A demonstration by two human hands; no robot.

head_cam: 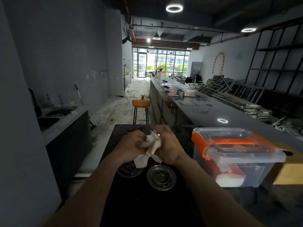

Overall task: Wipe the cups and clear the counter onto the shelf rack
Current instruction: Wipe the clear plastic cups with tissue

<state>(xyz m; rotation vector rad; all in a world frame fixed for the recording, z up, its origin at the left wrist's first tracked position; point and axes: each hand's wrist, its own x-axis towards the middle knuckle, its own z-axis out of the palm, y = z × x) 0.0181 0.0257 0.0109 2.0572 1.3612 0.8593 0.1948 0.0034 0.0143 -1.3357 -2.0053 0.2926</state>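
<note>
Both of my hands meet above the black counter [147,202]. My left hand [131,145] and my right hand [168,145] are closed around a crumpled white paper towel [151,145], which hangs down between them. A bit of clear glass [158,134] shows at the towel's top, mostly hidden by the towel and my fingers; I cannot tell which hand grips it. Two clear glass saucers lie on the counter below my hands: one [129,169] partly under the towel, the other [161,177] to its right.
A clear plastic storage box with orange latches [236,154] stands right of my hands, with a wooden box [288,172] behind it. A long grey bar counter [205,112] runs away ahead. An orange stool [141,104] stands on the floor. A sink unit [54,117] is at left.
</note>
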